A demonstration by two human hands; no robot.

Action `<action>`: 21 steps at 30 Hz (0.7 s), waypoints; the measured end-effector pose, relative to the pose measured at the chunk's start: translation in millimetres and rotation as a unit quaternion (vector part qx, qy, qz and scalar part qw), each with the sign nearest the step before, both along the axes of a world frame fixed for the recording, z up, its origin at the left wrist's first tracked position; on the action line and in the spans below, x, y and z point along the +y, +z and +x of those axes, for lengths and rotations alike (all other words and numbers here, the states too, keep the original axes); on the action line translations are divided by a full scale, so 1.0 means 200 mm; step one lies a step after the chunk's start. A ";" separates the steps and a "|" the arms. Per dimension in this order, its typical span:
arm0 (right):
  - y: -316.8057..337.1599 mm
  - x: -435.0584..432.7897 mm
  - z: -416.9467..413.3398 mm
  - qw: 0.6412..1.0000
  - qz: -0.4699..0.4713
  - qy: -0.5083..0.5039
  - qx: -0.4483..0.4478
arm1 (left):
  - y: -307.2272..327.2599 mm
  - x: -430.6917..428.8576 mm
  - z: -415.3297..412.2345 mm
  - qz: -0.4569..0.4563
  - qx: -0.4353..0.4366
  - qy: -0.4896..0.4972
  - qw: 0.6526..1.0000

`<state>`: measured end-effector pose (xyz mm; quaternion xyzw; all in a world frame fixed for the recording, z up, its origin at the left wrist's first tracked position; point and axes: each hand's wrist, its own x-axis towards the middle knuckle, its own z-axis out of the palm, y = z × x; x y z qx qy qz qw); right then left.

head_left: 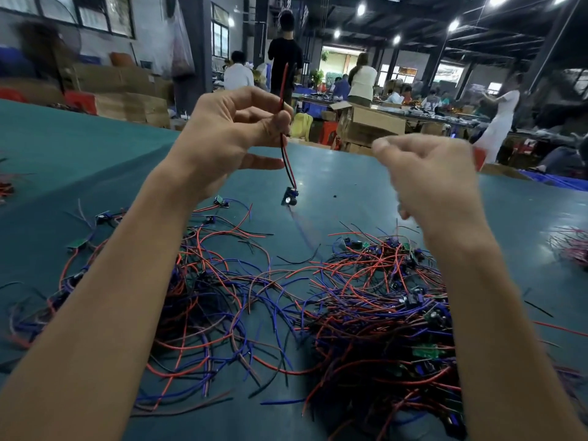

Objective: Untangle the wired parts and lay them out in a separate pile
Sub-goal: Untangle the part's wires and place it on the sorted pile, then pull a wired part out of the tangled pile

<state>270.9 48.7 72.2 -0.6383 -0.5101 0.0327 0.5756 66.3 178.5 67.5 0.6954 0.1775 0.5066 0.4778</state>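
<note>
above the wire tangle [366, 297], right hand [426, 176] is motion-blurred, fingers curled, cannot tell if it holds anything. left hand [232, 135] pinches one wired part [289, 197] by its red-black lead, thumb against forefinger, dangling over the tangle's far edge. tangled parts too many to count.

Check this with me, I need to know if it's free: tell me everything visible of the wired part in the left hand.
The wired part is a small dark board with a pale round component, on a paired red and black lead. The left hand pinches the lead partway up; its top end sticks up above the fingers. The board hangs above the green table; a blurred strand below it may trail to the tangled pile.
</note>
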 end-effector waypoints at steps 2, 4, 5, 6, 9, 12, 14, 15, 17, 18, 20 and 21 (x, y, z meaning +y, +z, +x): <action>-0.05 0.04 -0.04 0.997 -0.048 0.067 -0.008 | 0.01 0.00 0.00 -0.007 -0.002 -0.022 1.000; -0.10 0.09 -0.07 0.980 -0.140 0.143 -0.017 | 0.01 -0.01 0.01 -0.010 -0.008 -0.038 0.999; -0.12 0.11 -0.08 0.967 -0.180 0.180 -0.015 | 0.01 -0.02 0.01 -0.008 -0.011 -0.041 0.999; -0.15 0.12 -0.10 0.953 -0.208 0.219 -0.003 | 0.01 -0.02 0.02 -0.007 -0.012 -0.042 0.999; -0.20 0.14 -0.13 0.931 -0.208 0.295 0.058 | 0.00 -0.03 0.05 -0.007 -0.019 -0.035 0.999; -0.21 0.16 -0.13 0.929 -0.178 0.308 0.104 | 0.00 -0.04 0.07 -0.008 -0.015 -0.028 0.999; -0.21 0.16 -0.14 0.923 -0.169 0.320 0.131 | 0.00 -0.03 0.06 -0.012 0.063 -0.042 0.997; -0.20 0.16 -0.14 0.920 -0.164 0.326 0.144 | -0.01 -0.03 0.06 -0.019 0.124 -0.056 0.991; -0.20 0.16 -0.14 0.916 -0.154 0.333 0.163 | -0.03 -0.03 0.06 -0.037 0.220 -0.089 0.971; -0.19 0.16 -0.14 0.914 -0.152 0.336 0.170 | -0.04 -0.03 0.06 -0.042 0.237 -0.096 0.966; -0.19 0.15 -0.13 0.908 -0.155 0.347 0.178 | -0.05 -0.04 0.07 -0.040 0.230 -0.096 0.968; -0.18 0.14 -0.13 0.904 -0.163 0.355 0.175 | -0.05 -0.04 0.07 -0.037 0.223 -0.097 0.969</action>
